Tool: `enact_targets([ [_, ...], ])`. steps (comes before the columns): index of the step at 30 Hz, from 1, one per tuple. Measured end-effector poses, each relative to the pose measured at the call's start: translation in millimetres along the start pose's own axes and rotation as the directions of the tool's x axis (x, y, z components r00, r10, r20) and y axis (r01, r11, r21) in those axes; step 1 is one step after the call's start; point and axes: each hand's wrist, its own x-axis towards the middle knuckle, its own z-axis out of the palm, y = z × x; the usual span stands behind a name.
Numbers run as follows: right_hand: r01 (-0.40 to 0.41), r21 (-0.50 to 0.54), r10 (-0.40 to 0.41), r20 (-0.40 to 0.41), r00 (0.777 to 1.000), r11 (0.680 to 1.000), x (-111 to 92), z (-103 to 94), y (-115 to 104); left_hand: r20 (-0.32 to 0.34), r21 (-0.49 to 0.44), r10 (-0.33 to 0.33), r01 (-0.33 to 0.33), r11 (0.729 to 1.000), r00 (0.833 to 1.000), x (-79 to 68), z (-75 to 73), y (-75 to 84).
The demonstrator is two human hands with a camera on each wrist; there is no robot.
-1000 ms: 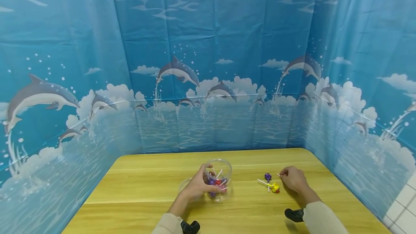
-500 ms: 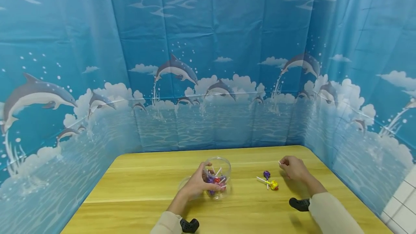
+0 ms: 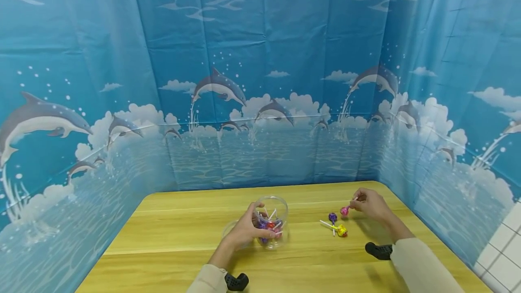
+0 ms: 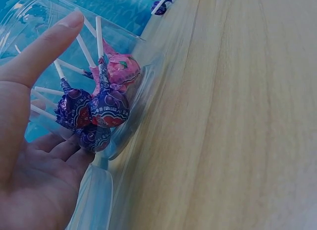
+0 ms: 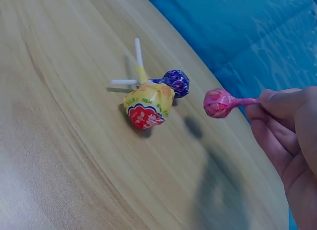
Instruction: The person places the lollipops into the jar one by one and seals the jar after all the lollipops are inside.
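Left hand [image 3: 244, 230] grips round clear-plastic jar [image 3: 281, 239]; right of it, right hand [image 3: 372, 204] pinches round pink-wrapped lollipop [image 5: 219, 103]. Picking up, I judge; carrying needs steadiness.

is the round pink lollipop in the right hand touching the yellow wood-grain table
No, the right hand holds the pink lollipop above the table, its shadow apart from it.

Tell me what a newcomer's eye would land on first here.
Probably the blue dolphin curtain, which fills most of the head view behind the table. Next, likely the clear jar of lollipops near the table's middle, gripped by the left hand. Then the pink lollipop that the right hand pinches above the table's right side, near a yellow lollipop and a purple lollipop lying crossed.
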Motion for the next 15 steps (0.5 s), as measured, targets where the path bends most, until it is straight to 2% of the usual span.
enact_targets([
  [3,-0.052,0.103,0.05,0.023,0.998,0.993,-0.2,-1.0,-1.4,0.001,0.008,0.007,-0.007,1.0,1.0,-0.7,-0.3,-0.4],
  [6,-0.104,0.214,0.099,0.036,0.994,0.971,0.6,-1.7,-1.3,0.003,0.015,0.011,-0.011,1.0,1.0,-0.8,-0.5,-0.5],
  [10,-0.118,0.337,0.112,0.039,0.993,0.934,2.2,-1.6,-0.4,0.0,0.017,0.013,-0.013,1.0,1.0,-0.8,-0.3,1.2],
  [15,-0.098,0.44,0.09,0.039,0.995,0.892,5.4,1.6,-4.9,-0.003,0.022,0.009,-0.009,1.0,1.0,-1.0,0.0,2.4],
])
